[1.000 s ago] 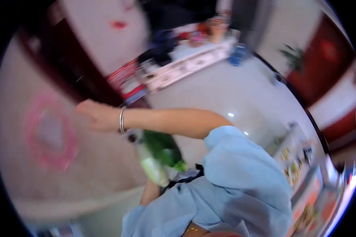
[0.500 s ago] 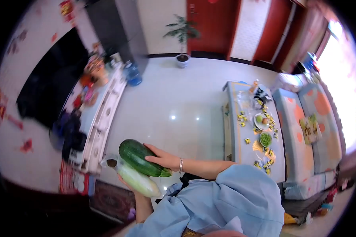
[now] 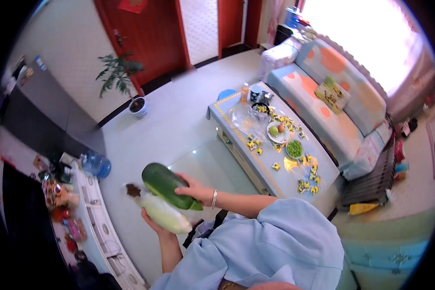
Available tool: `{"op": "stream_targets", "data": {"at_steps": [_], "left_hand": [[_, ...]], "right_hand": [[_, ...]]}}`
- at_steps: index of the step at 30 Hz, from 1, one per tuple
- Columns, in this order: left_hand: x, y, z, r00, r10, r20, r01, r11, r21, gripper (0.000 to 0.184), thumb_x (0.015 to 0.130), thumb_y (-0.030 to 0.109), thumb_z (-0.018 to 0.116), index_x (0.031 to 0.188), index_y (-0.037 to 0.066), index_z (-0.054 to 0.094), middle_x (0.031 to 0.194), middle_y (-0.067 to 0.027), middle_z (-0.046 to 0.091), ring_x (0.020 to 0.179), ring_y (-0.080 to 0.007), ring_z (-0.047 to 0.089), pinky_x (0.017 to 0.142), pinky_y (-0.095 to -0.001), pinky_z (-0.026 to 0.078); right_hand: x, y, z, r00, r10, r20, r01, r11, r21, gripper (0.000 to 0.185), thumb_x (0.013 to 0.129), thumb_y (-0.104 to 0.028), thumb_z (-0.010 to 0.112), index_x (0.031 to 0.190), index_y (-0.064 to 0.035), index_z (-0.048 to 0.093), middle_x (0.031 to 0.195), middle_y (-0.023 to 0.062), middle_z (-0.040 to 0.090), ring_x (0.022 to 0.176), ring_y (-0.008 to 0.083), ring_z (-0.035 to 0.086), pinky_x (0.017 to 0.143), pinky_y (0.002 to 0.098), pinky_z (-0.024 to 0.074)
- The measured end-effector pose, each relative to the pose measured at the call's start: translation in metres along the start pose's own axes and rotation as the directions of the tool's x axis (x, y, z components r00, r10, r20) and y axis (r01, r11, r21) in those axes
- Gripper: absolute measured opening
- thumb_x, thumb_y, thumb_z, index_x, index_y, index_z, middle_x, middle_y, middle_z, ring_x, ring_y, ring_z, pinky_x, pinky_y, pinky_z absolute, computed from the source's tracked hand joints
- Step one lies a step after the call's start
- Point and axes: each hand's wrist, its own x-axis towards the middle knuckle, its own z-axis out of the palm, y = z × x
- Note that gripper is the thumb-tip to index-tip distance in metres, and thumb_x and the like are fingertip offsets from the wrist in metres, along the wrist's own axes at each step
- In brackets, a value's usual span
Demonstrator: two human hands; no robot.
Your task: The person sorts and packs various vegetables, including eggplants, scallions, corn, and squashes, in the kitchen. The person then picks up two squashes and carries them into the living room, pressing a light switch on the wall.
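Note:
A dark green zucchini (image 3: pixel 165 186) lies across my right hand (image 3: pixel 195 189), whose thumb rests on top of it; a silver bracelet circles that wrist. Just below it, my left hand (image 3: pixel 155 226) holds a pale, whitish-green vegetable (image 3: pixel 165 215) from underneath. A clear plastic wrap covers the pale vegetable's far end, with something dark brown (image 3: pixel 133 190) there that I cannot make out. The two vegetables are side by side and touch in front of my body.
Ahead to the right stands a low table (image 3: pixel 270 181) with wrapped sweets, a fruit plate (image 3: pixel 278 132) and a bowl of green fruit (image 3: pixel 294 149). Behind it is a sofa (image 3: pixel 304 87). A potted plant (image 3: pixel 138 107), water bottle (image 3: pixel 96 165) and white cabinet (image 3: pixel 94 205) stand left.
The view has swung right toward the table and sofa. My right hand, a second ago stretched out to the left, has come back and taken hold of the zucchini.

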Motion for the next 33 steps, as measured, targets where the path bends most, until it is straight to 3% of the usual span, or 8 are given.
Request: {"op": "stream_targets", "data": {"at_steps": [4, 5, 7, 9, 18, 24, 27, 33], "left_hand": [[0.131, 0.014, -0.023, 0.907, -0.225, 0.357, 0.171, 0.969, 0.176, 0.056, 0.087, 0.055, 0.039, 0.123, 0.013, 0.049, 0.122, -0.0071, 0.053, 0.111, -0.0264, 0.049, 0.097, -0.0441, 0.039], [0.165, 0.017, -0.019, 0.960, -0.181, 0.211, 0.123, 0.957, 0.263, 0.049, 0.086, 0.053, 0.040, 0.109, 0.013, 0.057, 0.100, -0.0055, 0.063, 0.088, -0.0213, 0.060, 0.078, -0.0398, 0.050], [0.208, 0.037, 0.019, 0.822, -0.337, 0.459, 0.320, 0.940, 0.117, 0.049, 0.085, 0.045, 0.042, 0.116, 0.010, 0.055, 0.098, -0.0071, 0.064, 0.086, -0.0215, 0.062, 0.075, -0.0373, 0.052], [0.232, 0.059, 0.072, 0.818, -0.421, 0.391, 0.428, 0.901, 0.074, 0.062, 0.083, 0.042, 0.044, 0.135, 0.010, 0.039, 0.108, -0.0106, 0.061, 0.094, -0.0235, 0.061, 0.082, -0.0382, 0.051], [0.412, 0.147, 0.069, 0.725, -0.489, 0.486, 0.606, 0.788, -0.111, 0.048, 0.088, 0.053, 0.043, 0.108, 0.013, 0.061, 0.101, -0.0064, 0.065, 0.089, -0.0227, 0.063, 0.081, -0.0393, 0.052], [0.515, 0.233, 0.091, 0.909, -0.302, 0.287, 0.311, 0.950, 0.015, 0.060, 0.087, 0.062, 0.036, 0.113, 0.013, 0.058, 0.103, -0.0063, 0.063, 0.092, -0.0222, 0.062, 0.080, -0.0384, 0.051], [0.572, 0.288, 0.101, 0.943, -0.174, 0.282, 0.197, 0.979, -0.055, 0.065, 0.087, 0.065, 0.032, 0.117, 0.012, 0.056, 0.107, -0.0076, 0.062, 0.094, -0.0231, 0.061, 0.082, -0.0387, 0.050], [0.629, 0.404, 0.116, 0.856, 0.508, 0.091, -0.507, 0.861, -0.036, 0.066, 0.088, 0.063, 0.032, 0.126, 0.011, 0.048, 0.121, -0.0108, 0.054, 0.110, -0.0254, 0.053, 0.096, -0.0384, 0.042]], "right_hand": [[0.060, -0.019, -0.038, 0.958, -0.054, -0.282, 0.055, 0.998, -0.007, 0.070, 0.080, -0.022, 0.063, 0.137, -0.0022, 0.027, 0.124, 0.0140, 0.047, 0.111, 0.0227, 0.050, 0.090, 0.0356, 0.0456], [0.061, -0.048, -0.025, 0.960, 0.018, -0.280, 0.033, 0.984, 0.175, 0.069, 0.080, -0.020, 0.062, 0.137, -0.0043, 0.026, 0.120, 0.0137, 0.049, 0.104, 0.0223, 0.055, 0.081, 0.0345, 0.0512], [0.098, -0.046, -0.026, 0.926, -0.071, -0.371, 0.211, 0.912, 0.352, 0.065, 0.084, -0.019, 0.056, 0.139, -0.0059, 0.024, 0.122, 0.0132, 0.049, 0.101, 0.0214, 0.058, 0.084, 0.0341, 0.0517], [0.139, -0.054, -0.016, 0.889, -0.184, -0.420, 0.336, 0.885, 0.323, 0.061, 0.086, -0.020, 0.053, 0.139, -0.0076, 0.027, 0.125, 0.0121, 0.048, 0.102, 0.0213, 0.057, 0.085, 0.0339, 0.0502], [0.331, -0.089, 0.007, 0.856, -0.185, -0.483, 0.337, 0.908, 0.250, 0.060, 0.088, -0.012, 0.043, 0.144, -0.0126, 0.021, 0.137, 0.0129, 0.038, 0.118, 0.0241, 0.048, 0.093, 0.0355, 0.0453], [0.495, -0.114, -0.004, 0.951, -0.215, -0.223, 0.222, 0.975, 0.009, 0.062, 0.087, -0.015, 0.047, 0.143, -0.0062, 0.021, 0.140, 0.0117, 0.033, 0.127, 0.0214, 0.035, 0.103, 0.0320, 0.0321], [0.601, -0.138, 0.000, 0.962, -0.270, -0.025, 0.242, 0.896, -0.373, 0.062, 0.087, -0.016, 0.049, 0.142, -0.0050, 0.023, 0.139, 0.0125, 0.034, 0.127, 0.0212, 0.035, 0.104, 0.0310, 0.0284], [0.801, -0.186, 0.081, 0.834, -0.017, 0.552, 0.312, 0.839, -0.446, 0.068, 0.086, -0.030, 0.058, 0.141, -0.0081, 0.025, 0.140, 0.0101, 0.034, 0.131, 0.0205, 0.029, 0.107, 0.0388, 0.0208]]}}
